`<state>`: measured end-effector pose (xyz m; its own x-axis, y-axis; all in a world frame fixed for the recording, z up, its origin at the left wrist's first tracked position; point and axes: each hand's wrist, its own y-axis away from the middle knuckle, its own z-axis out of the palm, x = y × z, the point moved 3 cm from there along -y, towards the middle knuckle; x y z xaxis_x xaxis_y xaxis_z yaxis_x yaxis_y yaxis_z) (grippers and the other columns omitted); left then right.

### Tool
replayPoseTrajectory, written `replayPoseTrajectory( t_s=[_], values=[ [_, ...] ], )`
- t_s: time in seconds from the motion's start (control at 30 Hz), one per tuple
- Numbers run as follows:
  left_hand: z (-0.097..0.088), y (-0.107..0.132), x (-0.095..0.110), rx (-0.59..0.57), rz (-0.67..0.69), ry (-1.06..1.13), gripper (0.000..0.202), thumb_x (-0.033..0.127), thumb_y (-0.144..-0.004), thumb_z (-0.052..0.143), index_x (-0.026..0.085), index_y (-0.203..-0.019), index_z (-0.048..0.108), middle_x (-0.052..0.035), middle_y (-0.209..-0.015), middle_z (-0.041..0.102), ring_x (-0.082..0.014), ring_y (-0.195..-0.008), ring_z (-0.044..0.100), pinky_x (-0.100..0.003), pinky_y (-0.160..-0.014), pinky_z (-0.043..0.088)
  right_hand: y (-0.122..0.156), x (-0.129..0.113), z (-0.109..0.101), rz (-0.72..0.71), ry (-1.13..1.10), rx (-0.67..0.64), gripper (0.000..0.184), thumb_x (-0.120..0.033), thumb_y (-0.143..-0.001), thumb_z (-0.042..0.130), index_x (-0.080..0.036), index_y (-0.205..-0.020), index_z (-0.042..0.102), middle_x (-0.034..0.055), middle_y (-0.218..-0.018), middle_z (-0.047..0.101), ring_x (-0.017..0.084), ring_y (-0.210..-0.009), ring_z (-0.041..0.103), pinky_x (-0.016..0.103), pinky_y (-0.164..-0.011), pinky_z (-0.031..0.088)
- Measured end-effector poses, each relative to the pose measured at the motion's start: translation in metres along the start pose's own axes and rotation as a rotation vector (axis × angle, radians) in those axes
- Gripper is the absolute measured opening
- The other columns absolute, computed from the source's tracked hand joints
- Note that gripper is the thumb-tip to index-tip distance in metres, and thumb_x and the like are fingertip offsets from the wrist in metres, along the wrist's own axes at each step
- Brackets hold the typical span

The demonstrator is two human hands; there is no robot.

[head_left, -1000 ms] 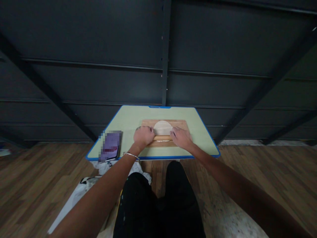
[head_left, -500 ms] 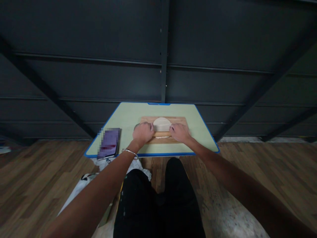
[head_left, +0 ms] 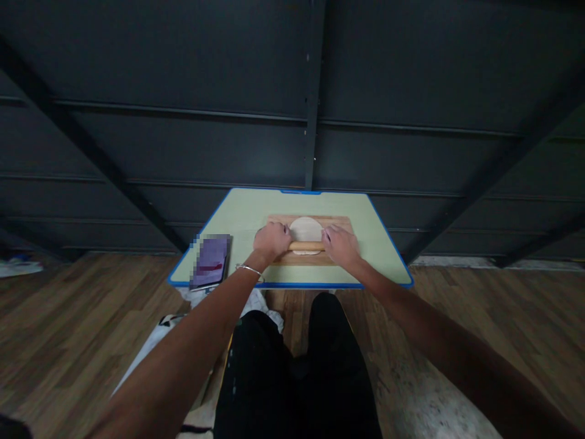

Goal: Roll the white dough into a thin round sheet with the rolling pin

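A wooden rolling pin [head_left: 306, 246] lies crosswise over a flat round of pale dough [head_left: 306, 229]. Closed around its left end is my left hand [head_left: 273, 239], with a silver bangle on the wrist. My right hand [head_left: 340, 245] grips the other end, its fingers curled over the wood. Most of the dough shows beyond the pin, and a thin edge of it shows on the near side. Under the dough is a wooden board [head_left: 297, 260], partly hidden by both hands.
The board rests on a small pale-green table [head_left: 247, 207] with a blue rim. A phone or tablet [head_left: 211, 261], partly pixelated, lies at its left. White cloth [head_left: 260, 305] hangs below the near edge. A dark panelled wall [head_left: 228, 146] stands behind the table.
The whole view has shifted slightly, so the table appears farther right. Both hands still hold the rolling pin over the dough; it has barely moved relative to the board.
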<state>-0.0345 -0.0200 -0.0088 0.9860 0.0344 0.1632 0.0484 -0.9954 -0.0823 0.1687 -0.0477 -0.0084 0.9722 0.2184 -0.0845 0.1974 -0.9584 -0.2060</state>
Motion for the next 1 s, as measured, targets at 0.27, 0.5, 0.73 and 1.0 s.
replayPoseTrajectory(
  t_s=[0.27,0.5,0.73,1.0],
  values=[
    [-0.006,-0.004,0.003,-0.022,-0.007,0.014,0.061,0.038,-0.108,0.032,0.005,-0.117,0.082,-0.0268,-0.116,0.079,-0.0379,-0.11,0.078,-0.042,-0.094,0.061,-0.018,0.007,0.006,0.1,-0.011,-0.091,0.05,-0.037,-0.113,0.035,-0.019,-0.115,0.081,0.0127,-0.124,0.08,0.025,-0.114,0.074,0.03,-0.092,0.05],
    [-0.007,-0.001,0.007,-0.008,0.121,-0.081,0.062,0.037,-0.109,0.029,0.007,-0.112,0.084,-0.0258,-0.116,0.079,-0.0359,-0.11,0.077,-0.043,-0.096,0.061,-0.033,0.011,0.012,0.176,-0.054,-0.168,0.049,-0.039,-0.111,0.039,-0.017,-0.119,0.081,0.0159,-0.128,0.078,0.027,-0.119,0.074,0.031,-0.095,0.051],
    [-0.006,-0.012,0.003,-0.009,0.044,0.002,0.057,0.033,-0.108,0.033,0.006,-0.118,0.082,-0.0267,-0.121,0.078,-0.0337,-0.114,0.076,-0.039,-0.1,0.058,-0.025,0.007,0.01,0.131,0.03,-0.095,0.055,-0.036,-0.115,0.03,-0.015,-0.116,0.081,0.0171,-0.124,0.079,0.025,-0.112,0.076,0.03,-0.092,0.052],
    [-0.002,-0.022,-0.001,-0.028,-0.005,0.035,0.055,0.038,-0.107,0.037,0.009,-0.122,0.081,-0.025,-0.125,0.077,-0.0344,-0.116,0.076,-0.037,-0.097,0.059,-0.014,-0.001,0.009,0.015,0.107,-0.023,0.05,-0.027,-0.115,0.026,-0.016,-0.125,0.075,0.0151,-0.128,0.077,0.024,-0.118,0.073,0.03,-0.092,0.054]
  ],
)
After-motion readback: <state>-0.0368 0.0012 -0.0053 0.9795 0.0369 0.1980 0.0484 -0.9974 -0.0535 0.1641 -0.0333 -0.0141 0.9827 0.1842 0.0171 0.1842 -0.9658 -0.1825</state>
